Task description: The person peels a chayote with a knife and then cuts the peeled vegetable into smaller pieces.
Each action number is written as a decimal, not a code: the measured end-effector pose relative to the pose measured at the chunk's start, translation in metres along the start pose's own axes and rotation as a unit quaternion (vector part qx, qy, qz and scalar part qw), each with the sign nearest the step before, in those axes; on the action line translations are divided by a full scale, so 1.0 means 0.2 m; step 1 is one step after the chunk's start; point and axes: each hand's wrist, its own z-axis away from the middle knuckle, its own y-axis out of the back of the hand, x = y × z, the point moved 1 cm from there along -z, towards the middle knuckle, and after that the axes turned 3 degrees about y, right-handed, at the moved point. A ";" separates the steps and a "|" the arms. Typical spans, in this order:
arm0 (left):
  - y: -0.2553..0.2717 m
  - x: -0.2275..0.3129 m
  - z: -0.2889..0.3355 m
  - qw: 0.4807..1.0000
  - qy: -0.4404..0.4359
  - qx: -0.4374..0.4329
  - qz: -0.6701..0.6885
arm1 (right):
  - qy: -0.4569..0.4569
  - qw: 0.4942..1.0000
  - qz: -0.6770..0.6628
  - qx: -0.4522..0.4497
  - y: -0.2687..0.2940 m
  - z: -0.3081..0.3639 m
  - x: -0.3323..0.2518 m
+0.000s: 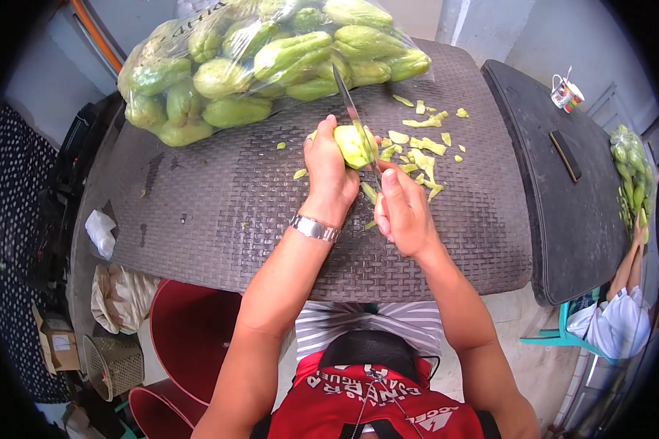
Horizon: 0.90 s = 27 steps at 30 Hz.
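Observation:
A pale green, partly peeled chayote (355,146) rests in my left hand (328,164), whose fingers wrap round its left side. My right hand (404,208) grips the handle of a long knife (351,110); its blade lies against the right side of the chayote and its tip points up and away. Strips of green peel (426,150) are scattered on the table to the right of the chayote, and a few bits lie close to my left hand. Beyond my hands sits a large clear plastic bag of whole chayotes (234,80).
The dark woven-pattern table (220,227) fills the middle. A black table (564,197) to its right bears a phone (566,156), a mug (566,94) and another bag of green vegetables (633,164), where another person works. Red bins (190,329) and a basket (113,366) stand below left.

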 end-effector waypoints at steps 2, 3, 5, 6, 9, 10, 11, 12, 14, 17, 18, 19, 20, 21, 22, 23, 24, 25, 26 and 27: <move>0.00 0.00 0.00 1.000 0.002 0.005 0.003 | 0.005 1.000 0.003 -0.002 0.00 0.00 0.00; 0.00 0.00 0.00 1.000 0.004 0.010 0.006 | 0.007 1.000 0.011 -0.002 0.00 0.00 0.00; -0.01 0.00 0.01 1.000 0.002 0.011 -0.003 | 0.009 1.000 0.019 -0.002 0.00 0.00 0.00; -0.01 0.00 0.01 1.000 -0.001 0.012 -0.013 | 0.004 1.000 0.014 -0.001 0.00 0.00 0.00; 0.00 -0.01 0.00 1.000 0.004 0.018 -0.005 | 0.004 1.000 0.014 0.000 0.00 -0.01 0.00; 0.00 -0.01 0.00 1.000 0.004 0.018 -0.005 | 0.008 1.000 0.020 0.000 0.00 -0.01 0.00; 0.00 -0.01 0.00 1.000 0.004 0.015 -0.004 | 0.008 1.000 0.020 0.000 0.00 -0.01 0.00; 0.00 -0.01 0.00 1.000 0.005 0.012 -0.003 | 0.010 1.000 0.022 -0.004 0.01 -0.01 0.01; 0.00 -0.01 0.01 1.000 0.003 0.012 -0.005 | 0.011 1.000 0.024 -0.008 0.01 -0.01 0.01; -0.01 0.00 0.02 1.000 -0.010 -0.003 -0.010 | 0.026 0.998 0.058 0.012 0.01 -0.01 0.03; -0.02 0.01 0.03 1.000 -0.021 -0.018 -0.015 | 0.033 0.997 0.062 0.010 0.01 -0.01 0.04; -0.03 0.01 0.04 1.000 -0.020 -0.019 -0.016 | 0.039 0.997 0.066 0.008 0.01 -0.01 0.04; -0.04 0.01 0.05 0.999 -0.030 -0.014 -0.013 | 0.039 0.997 0.065 0.010 0.02 -0.01 0.04; -0.05 0.02 0.06 0.999 -0.042 -0.009 -0.010 | 0.044 0.997 0.060 0.005 0.02 -0.01 0.05; -0.05 0.02 0.07 0.999 -0.041 -0.009 -0.010 | 0.049 0.997 0.056 0.001 0.02 -0.01 0.05; -0.06 0.02 0.07 0.999 -0.042 -0.007 -0.010 | 0.049 0.997 0.055 0.002 0.02 -0.01 0.05; -0.06 0.01 0.07 0.999 -0.043 -0.006 -0.009 | 0.047 0.998 0.052 0.000 0.02 0.00 0.05; -0.05 0.01 0.06 0.999 -0.043 -0.006 -0.009 | 0.046 0.998 0.050 -0.001 0.03 0.00 0.04; -0.04 0.00 0.05 0.998 -0.061 -0.011 -0.009 | 0.046 0.998 0.050 -0.001 0.02 0.00 0.05; -0.02 -0.01 0.04 0.997 -0.078 -0.017 -0.009 | 0.073 0.994 0.084 0.019 0.01 0.01 0.06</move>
